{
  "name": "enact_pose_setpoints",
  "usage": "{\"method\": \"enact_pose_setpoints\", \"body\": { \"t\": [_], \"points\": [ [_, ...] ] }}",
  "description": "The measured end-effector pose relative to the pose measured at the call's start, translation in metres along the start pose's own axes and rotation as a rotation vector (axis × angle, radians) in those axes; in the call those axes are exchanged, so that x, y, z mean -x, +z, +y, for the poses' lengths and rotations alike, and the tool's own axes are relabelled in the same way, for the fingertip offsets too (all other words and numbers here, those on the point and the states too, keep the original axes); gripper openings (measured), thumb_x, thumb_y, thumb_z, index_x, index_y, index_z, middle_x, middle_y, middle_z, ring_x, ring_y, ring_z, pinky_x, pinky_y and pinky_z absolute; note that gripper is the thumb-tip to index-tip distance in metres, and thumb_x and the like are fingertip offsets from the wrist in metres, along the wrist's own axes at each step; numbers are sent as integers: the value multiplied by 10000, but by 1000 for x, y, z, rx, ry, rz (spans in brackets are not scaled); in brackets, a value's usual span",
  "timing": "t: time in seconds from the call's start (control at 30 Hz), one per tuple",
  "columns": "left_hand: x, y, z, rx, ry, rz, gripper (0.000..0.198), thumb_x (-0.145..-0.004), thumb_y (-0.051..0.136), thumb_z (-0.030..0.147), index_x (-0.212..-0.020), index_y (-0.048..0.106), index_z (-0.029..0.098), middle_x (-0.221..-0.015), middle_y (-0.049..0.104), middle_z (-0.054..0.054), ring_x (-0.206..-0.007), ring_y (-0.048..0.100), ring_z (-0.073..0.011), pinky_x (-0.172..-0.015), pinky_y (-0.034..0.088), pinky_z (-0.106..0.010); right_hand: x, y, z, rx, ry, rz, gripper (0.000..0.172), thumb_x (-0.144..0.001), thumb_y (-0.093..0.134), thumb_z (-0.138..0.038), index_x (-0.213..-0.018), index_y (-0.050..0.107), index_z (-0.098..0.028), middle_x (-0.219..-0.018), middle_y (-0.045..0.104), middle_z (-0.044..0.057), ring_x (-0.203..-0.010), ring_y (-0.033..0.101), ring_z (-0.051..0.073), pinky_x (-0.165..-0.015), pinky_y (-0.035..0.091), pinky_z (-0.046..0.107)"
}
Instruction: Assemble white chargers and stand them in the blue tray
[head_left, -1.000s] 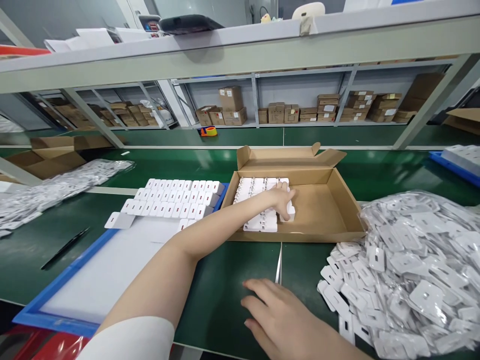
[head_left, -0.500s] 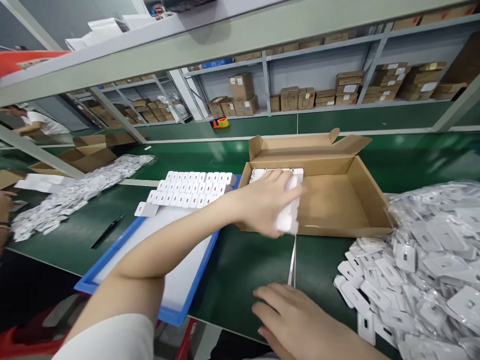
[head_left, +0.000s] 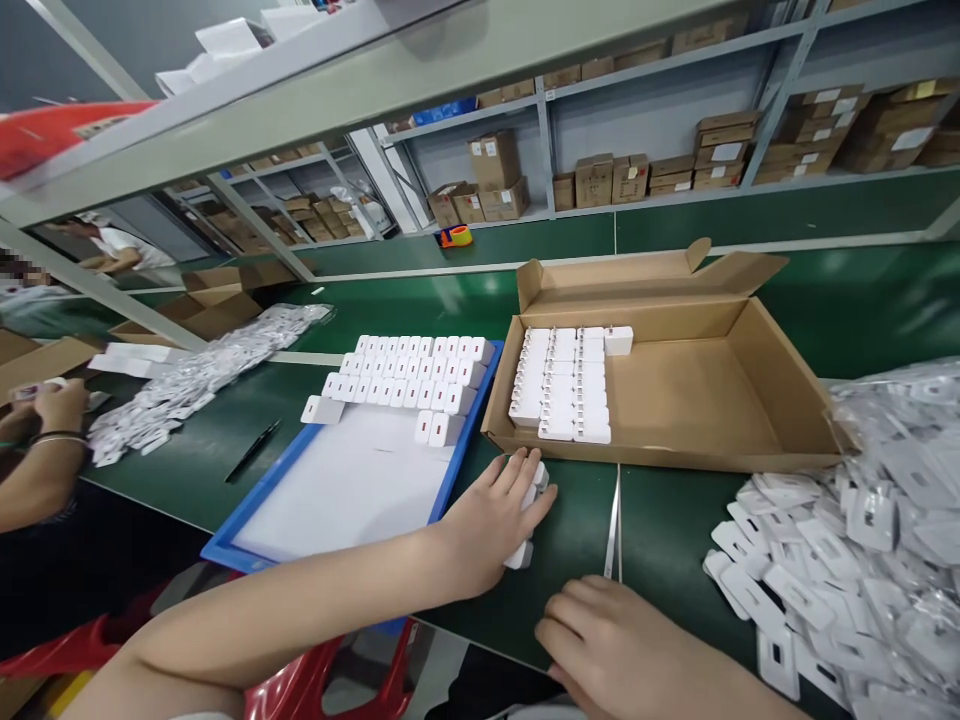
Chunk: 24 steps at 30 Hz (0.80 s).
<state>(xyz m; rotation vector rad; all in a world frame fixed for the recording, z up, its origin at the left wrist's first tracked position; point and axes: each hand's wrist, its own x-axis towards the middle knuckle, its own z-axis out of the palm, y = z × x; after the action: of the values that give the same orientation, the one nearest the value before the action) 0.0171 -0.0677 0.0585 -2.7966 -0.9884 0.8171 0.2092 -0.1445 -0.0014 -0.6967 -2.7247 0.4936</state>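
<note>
My left hand [head_left: 487, 525] is closed around a row of white plug chargers [head_left: 523, 556], just in front of the cardboard box [head_left: 675, 462]; the palm hides most of them. Inside the box, rows of packed chargers [head_left: 562, 385] fill the left part, metal prongs showing. To the left, a blue-rimmed tray [head_left: 259, 475] carries several rows of tray chargers [head_left: 409, 370], their port slots facing me. My right hand [head_left: 611, 640] rests palm down on the table, fingers curled in; what is under them is hidden. Thin silver tweezers [head_left: 613, 525] lie right at its fingertips.
A heap of bagged and loose white plastic plates [head_left: 810, 560] covers the right side. A black pen [head_left: 253, 450] and another pile of white pieces [head_left: 202, 375] lie left. A co-worker's hand [head_left: 60, 405] is at far left. A tape roll [head_left: 454, 236] sits behind; a shelf beam crosses above.
My left hand has moved from over the box down toward me, chargers in its grasp. The packed rows in the box are now uncovered. My right hand's fingers have curled in.
</note>
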Motion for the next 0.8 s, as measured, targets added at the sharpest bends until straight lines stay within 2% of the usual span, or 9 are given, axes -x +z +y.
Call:
{"method": "enact_pose_setpoints", "body": {
  "t": [0.07,0.17,0.23,0.3,0.4,0.53,0.67,0.8],
  "points": [
    [8,-9,1,14,-19,74,1058,-658,781,463,-1534,240,220,-1621,112,-184,-1481,146,-411,-1139,233,-555,-1,4,0,45,-6,12,74,-843,603,-156,-905,574,-183,-818,611,25,-709,574,185,-604,417,312],
    [12,-40,-6,89,7,221,899,-795,653,545,-1531,241,236,-1626,141,-144,-1450,252,-372,-1129,281,-498,-2,2,-2,59,-10,15,94,-841,610,-152,-926,583,-182,-823,618,27,-714,579,186,-616,422,310],
    [0,-62,-18,115,4,290,673,-923,500,467,-1506,299,198,-1590,258,-150,-1401,340,-348,-1098,328,-460,-2,-4,-2,45,-4,4,104,-855,596,-136,-946,581,-183,-850,626,28,-753,585,186,-651,425,304],
    [-24,-76,-32,140,-8,348,523,-985,375,371,-1463,365,160,-1530,358,-159,-1361,387,-323,-1074,351,-432,-1,-11,-2,16,18,-9,85,-879,567,-133,-945,573,-186,-871,625,28,-781,583,184,-673,424,300],
    [-70,-81,-52,193,-15,302,511,-982,391,355,-1439,387,127,-1464,430,-163,-1318,428,-295,-1085,346,-393,1,-18,-1,-5,67,-28,51,-898,543,-142,-914,556,-189,-872,617,24,-777,570,184,-677,416,300],
    [-111,-79,-64,171,61,194,705,-822,637,491,-1411,432,161,-1422,477,-146,-1262,463,-323,-1046,389,-380,1,-15,1,50,68,-51,28,-902,544,-159,-906,550,-186,-867,616,23,-757,559,183,-648,392,306],
    [-120,-80,-61,121,68,131,785,-760,698,464,-1422,418,148,-1370,504,-178,-1232,464,-367,-1044,372,-441,-2,1,2,123,25,-34,41,-872,592,-186,-883,552,-180,-837,609,14,-713,547,175,-599,363,312],
    [-123,-81,-53,81,46,113,880,-764,716,390,-1480,307,86,-1391,469,-235,-1300,403,-386,-1091,306,-453,-2,15,2,173,1,15,113,-820,644,-198,-843,535,-180,-775,579,8,-651,514,167,-556,327,315]
  ]
}}
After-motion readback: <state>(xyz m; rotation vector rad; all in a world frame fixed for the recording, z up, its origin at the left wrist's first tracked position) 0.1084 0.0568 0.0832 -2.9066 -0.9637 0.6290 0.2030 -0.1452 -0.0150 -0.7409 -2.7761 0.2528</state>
